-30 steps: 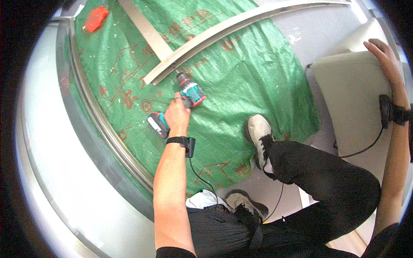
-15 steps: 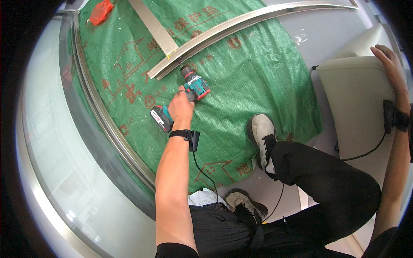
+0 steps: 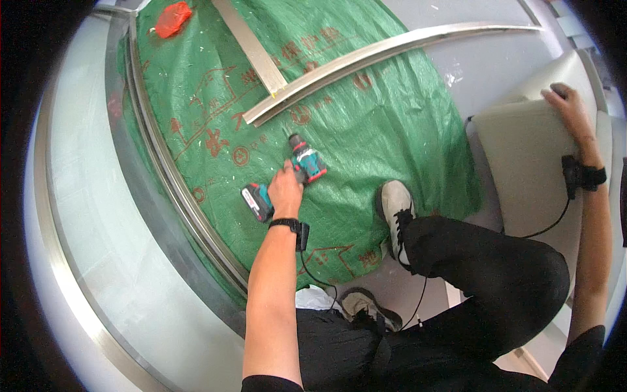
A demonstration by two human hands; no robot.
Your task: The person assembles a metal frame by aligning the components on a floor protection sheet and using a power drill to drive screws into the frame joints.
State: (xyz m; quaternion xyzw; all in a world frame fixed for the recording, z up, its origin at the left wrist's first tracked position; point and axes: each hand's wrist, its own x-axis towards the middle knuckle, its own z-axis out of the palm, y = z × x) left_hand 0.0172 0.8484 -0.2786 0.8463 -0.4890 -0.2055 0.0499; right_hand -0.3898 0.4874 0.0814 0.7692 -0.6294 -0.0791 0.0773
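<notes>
A teal and black cordless drill [image 3: 309, 163] is in my left hand [image 3: 285, 189], fingers wrapped round its grip. Its thin bit points up and slightly left, apart from the long metal rail [image 3: 346, 69]. A flat metal strip [image 3: 251, 49] meets that rail near its left end, with a small yellow mark at the joint. At the right, my right hand [image 3: 569, 112] rests at the upper part of a beige padded seat [image 3: 516, 140], its fingers a little bent and apart; I see nothing held in it.
A green protective sheet [image 3: 353, 147] with red print covers the floor under the metal pieces. A curved metal track [image 3: 171, 176] and a glass panel [image 3: 85, 215] run along the left. An orange-red plastic bag [image 3: 172, 19] lies at the far left. Cables hang from both wrist straps.
The drill has drawn back toward me, and its bit has come away from the rail. My right hand has shifted slightly along the seat, fingers more bent. The whole view has shifted a little.
</notes>
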